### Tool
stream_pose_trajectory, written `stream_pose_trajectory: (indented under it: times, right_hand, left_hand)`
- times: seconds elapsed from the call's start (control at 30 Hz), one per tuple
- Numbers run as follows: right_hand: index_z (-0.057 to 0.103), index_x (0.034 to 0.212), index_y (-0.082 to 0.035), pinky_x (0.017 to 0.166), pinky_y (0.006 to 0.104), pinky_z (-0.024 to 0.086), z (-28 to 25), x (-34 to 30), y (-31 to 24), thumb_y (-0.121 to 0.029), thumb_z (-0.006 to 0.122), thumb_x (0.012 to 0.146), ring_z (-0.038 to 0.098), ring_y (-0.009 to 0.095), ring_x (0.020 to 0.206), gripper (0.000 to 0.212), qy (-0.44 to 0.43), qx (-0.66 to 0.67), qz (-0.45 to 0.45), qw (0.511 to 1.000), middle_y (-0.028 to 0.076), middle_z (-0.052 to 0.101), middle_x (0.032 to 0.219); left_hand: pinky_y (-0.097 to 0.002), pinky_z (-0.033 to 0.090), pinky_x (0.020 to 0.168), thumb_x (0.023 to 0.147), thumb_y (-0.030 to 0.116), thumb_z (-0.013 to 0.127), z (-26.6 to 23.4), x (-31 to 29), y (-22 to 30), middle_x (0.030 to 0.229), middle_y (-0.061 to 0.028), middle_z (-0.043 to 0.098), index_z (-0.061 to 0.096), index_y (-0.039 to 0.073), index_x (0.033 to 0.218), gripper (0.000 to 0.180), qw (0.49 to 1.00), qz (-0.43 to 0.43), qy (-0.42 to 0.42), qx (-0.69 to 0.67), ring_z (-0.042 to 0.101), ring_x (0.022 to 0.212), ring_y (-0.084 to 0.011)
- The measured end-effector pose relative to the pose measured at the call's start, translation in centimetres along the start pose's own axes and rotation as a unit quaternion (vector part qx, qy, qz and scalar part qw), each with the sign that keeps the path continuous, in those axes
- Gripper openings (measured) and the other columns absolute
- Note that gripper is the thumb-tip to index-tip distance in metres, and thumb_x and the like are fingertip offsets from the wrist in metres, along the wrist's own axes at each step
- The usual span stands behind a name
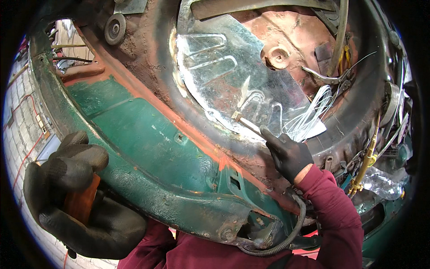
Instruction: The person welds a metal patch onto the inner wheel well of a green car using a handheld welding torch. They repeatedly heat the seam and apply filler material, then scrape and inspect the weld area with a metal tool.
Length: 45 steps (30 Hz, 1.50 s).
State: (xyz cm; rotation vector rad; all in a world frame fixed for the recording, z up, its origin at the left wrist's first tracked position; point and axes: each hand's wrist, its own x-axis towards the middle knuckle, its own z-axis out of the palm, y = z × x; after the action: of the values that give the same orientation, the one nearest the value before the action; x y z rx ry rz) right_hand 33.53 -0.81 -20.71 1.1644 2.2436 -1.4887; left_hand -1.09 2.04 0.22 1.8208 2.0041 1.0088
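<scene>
My left hand, in a dark glove, looms large at the lower left, fingers wrapped round a reddish-brown, block-like piece; the rest of that piece is hidden. In a black glove, my right hand grips a slim-handled tool with a small block-like head, its exact kind unclear. The head lies over a shiny sheet-metal panel with pressed ridges, set in the round well of a car body. Beside that hand, a bundle of thin pale rods rests on the panel.
A green car-body channel with an orange-brown edge runs diagonally below the well. Locking pliers lie in the well. A brass torch and a clear plastic bottle are at the right. A round disc sits upper left.
</scene>
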Motion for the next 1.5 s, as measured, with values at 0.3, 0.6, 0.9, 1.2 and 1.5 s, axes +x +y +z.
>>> stream_pose_trajectory:
  times: [0.3, 0.6, 0.9, 1.2, 1.5]
  right_hand:
    - [0.055, 0.16, -0.024, 0.057, 0.0471, 0.056, 0.8, 1.1, -0.7, -0.021, 0.072, 0.101, 0.07, 0.036, 0.067, 0.061, -0.071, -0.036, -0.032, 0.996, 0.015, 0.069, 0.092]
    - [0.049, 0.162, -0.03, 0.062, 0.0543, 0.058, 0.4, 1.5, 0.4, -0.033, 0.068, 0.104, 0.072, 0.042, 0.072, 0.061, -0.091, -0.011, 0.004, 0.996, 0.02, 0.071, 0.096]
    - [0.057, 0.16, -0.022, 0.068, 0.0493, 0.059, 0.2, -1.6, 1.0, -0.021, 0.072, 0.104, 0.075, 0.04, 0.08, 0.058, 0.014, 0.046, 0.049, 0.998, 0.018, 0.074, 0.097]
    - [0.051, 0.164, -0.022, 0.07, 0.0502, 0.058, -0.1, -1.2, -0.7, -0.018, 0.072, 0.102, 0.072, 0.041, 0.082, 0.065, -0.002, 0.121, 0.003, 0.993, 0.019, 0.069, 0.101]
    - [0.048, 0.165, -0.025, 0.065, 0.052, 0.057, 0.6, 0.9, -1.1, -0.019, 0.066, 0.102, 0.073, 0.04, 0.08, 0.066, -0.101, 0.024, -0.019, 0.994, 0.018, 0.068, 0.099]
  left_hand:
    - [-0.0566, 0.061, 0.106, 0.12, 0.033, 0.024, 1.3, -0.2, 0.7, 0.107, -0.021, 0.074, 0.057, -0.007, 0.146, 0.058, 0.999, -0.005, 0.021, -0.049, 0.074, 0.104, -0.0307]
    - [-0.0543, 0.063, 0.101, 0.12, 0.034, 0.025, 2.2, -0.4, 0.4, 0.104, -0.0203, 0.073, 0.056, -0.01, 0.146, 0.06, 0.998, -0.019, 0.064, -0.011, 0.073, 0.1, -0.0307]
    - [-0.0489, 0.069, 0.097, 0.121, 0.029, 0.024, 0.3, -0.5, -1.0, 0.12, -0.0244, 0.071, 0.049, -0.006, 0.153, 0.054, 0.988, 0.096, 0.002, 0.119, 0.074, 0.109, -0.0294]
    - [-0.0513, 0.064, 0.103, 0.121, 0.03, 0.024, 1.6, -0.5, -0.6, 0.119, -0.0229, 0.069, 0.053, -0.009, 0.149, 0.056, 0.99, 0.09, 0.017, 0.111, 0.073, 0.109, -0.0302]
    - [-0.054, 0.064, 0.103, 0.12, 0.032, 0.028, 1.3, 0.1, -0.6, 0.115, -0.021, 0.073, 0.054, -0.007, 0.149, 0.056, 0.978, 0.155, -0.007, 0.141, 0.074, 0.106, -0.0309]
